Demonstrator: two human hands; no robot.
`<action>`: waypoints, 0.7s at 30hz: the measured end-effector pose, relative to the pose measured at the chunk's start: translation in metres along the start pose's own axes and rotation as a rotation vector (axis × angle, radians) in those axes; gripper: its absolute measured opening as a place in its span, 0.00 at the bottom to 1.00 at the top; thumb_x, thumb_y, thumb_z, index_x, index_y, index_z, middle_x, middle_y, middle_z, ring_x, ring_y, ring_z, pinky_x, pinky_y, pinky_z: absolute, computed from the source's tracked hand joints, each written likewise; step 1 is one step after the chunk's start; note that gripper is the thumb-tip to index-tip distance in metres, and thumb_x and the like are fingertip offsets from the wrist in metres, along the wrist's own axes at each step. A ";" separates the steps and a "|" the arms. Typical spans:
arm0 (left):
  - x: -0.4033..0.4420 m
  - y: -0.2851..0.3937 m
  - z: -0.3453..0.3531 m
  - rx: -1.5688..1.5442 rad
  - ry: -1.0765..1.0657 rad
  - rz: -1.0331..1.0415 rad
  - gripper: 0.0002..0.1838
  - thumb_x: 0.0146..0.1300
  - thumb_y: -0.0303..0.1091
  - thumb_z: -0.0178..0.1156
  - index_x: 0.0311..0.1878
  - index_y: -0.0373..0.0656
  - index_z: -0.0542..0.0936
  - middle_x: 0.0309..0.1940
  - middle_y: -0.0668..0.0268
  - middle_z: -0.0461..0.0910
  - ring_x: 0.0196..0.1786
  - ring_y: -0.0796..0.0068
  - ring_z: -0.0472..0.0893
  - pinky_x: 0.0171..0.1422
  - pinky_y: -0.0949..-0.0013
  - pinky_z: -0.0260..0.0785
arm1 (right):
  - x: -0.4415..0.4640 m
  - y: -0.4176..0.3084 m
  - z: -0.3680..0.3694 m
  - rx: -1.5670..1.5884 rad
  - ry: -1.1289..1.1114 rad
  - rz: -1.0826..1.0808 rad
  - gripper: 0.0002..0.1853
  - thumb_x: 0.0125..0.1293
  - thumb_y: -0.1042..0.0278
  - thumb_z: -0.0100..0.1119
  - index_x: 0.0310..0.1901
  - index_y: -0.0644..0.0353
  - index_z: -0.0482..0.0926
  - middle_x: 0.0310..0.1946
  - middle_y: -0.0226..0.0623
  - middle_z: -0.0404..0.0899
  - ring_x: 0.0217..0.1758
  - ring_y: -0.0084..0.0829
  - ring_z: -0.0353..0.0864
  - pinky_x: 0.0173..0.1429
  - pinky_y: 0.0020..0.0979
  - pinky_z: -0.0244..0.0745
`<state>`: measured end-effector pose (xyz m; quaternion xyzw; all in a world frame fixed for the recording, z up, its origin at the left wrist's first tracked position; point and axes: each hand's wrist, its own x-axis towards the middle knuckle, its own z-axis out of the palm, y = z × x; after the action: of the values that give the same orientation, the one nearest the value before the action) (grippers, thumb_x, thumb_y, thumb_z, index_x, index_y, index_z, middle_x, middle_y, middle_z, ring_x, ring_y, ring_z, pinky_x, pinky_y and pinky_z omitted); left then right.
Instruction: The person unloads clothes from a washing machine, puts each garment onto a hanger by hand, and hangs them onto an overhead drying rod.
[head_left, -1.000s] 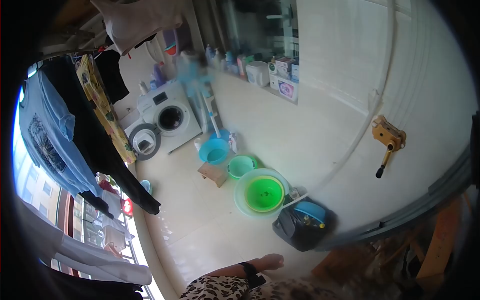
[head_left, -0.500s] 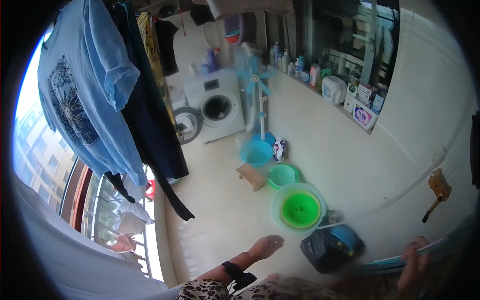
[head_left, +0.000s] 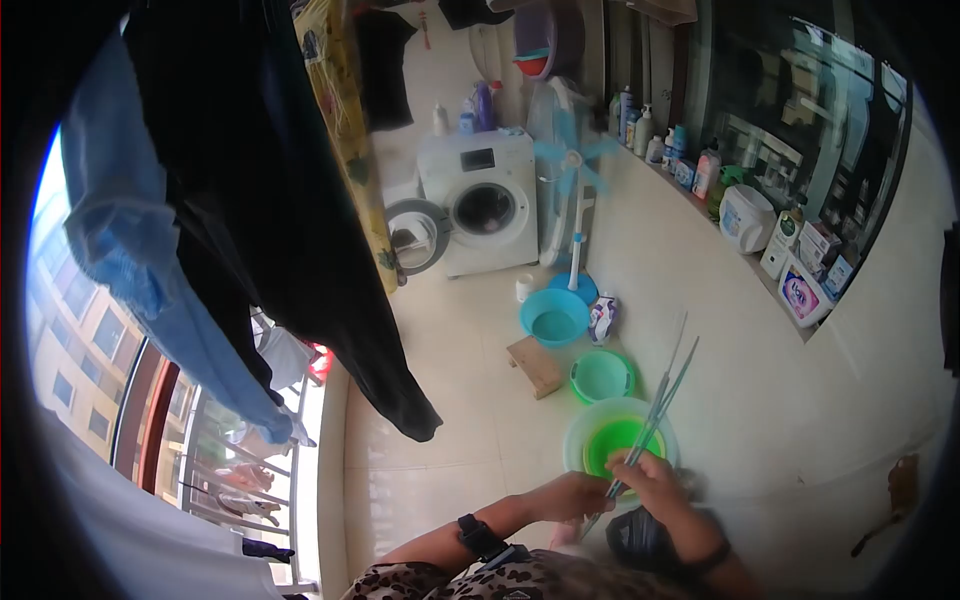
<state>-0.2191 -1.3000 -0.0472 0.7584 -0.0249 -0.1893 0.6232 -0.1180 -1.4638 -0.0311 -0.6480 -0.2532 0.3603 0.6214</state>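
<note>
Slender grey metal rods (head_left: 657,412) are off the floor and in the person's grip, above the basins. The right hand (head_left: 648,480) is closed around them; the left hand (head_left: 572,497) meets their lower part, though how firmly its fingers close cannot be told. The rods are held together as a narrow bundle, their far ends slightly spread, and have not been set down. A pair of long dark trousers (head_left: 300,200) and a light blue garment (head_left: 120,240) hang on the left, and the white front-loading washing machine (head_left: 480,165) at the far side has its round door open.

The rods slant up and away past a bright green round basin (head_left: 603,445) nested in a wide translucent basin (head_left: 573,436). Farther off stand a smaller pale green basin (head_left: 603,378) and a round blue basin (head_left: 556,305), with a low wooden stool (head_left: 535,368) to the left. The pale wall (head_left: 740,400) bounds the right side and a black plastic bag (head_left: 636,540) sits close by the right forearm — so the tiled floor (head_left: 430,490) on the left seems to offer more width, though the trouser leg dips over it.
</note>
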 end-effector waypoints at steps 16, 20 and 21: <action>0.000 -0.079 -0.194 -0.547 0.590 -0.157 0.12 0.67 0.36 0.54 0.44 0.36 0.78 0.24 0.68 0.77 0.30 0.80 0.79 0.29 0.77 0.74 | 0.258 -0.018 -0.013 -0.090 -0.278 0.181 0.16 0.67 0.68 0.51 0.54 0.64 0.72 0.43 0.35 0.80 0.38 0.24 0.80 0.40 0.25 0.73; 0.006 -0.120 -0.274 -0.353 0.769 -0.184 0.10 0.64 0.35 0.52 0.40 0.40 0.77 0.25 0.66 0.76 0.26 0.78 0.78 0.26 0.75 0.72 | 0.318 -0.050 0.009 -0.178 -0.241 0.118 0.16 0.67 0.69 0.52 0.53 0.65 0.72 0.42 0.36 0.80 0.36 0.24 0.80 0.39 0.25 0.73; 0.007 -0.122 -0.294 -0.317 0.804 -0.189 0.10 0.64 0.36 0.53 0.38 0.40 0.78 0.24 0.66 0.76 0.26 0.78 0.78 0.26 0.75 0.71 | 0.330 -0.066 0.013 -0.224 -0.230 0.083 0.16 0.66 0.69 0.52 0.54 0.65 0.72 0.42 0.37 0.80 0.36 0.24 0.80 0.39 0.25 0.73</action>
<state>-0.1431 -0.9996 -0.1206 0.6658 0.3181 0.0633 0.6719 0.0818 -1.1935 -0.0160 -0.6776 -0.3345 0.4269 0.4967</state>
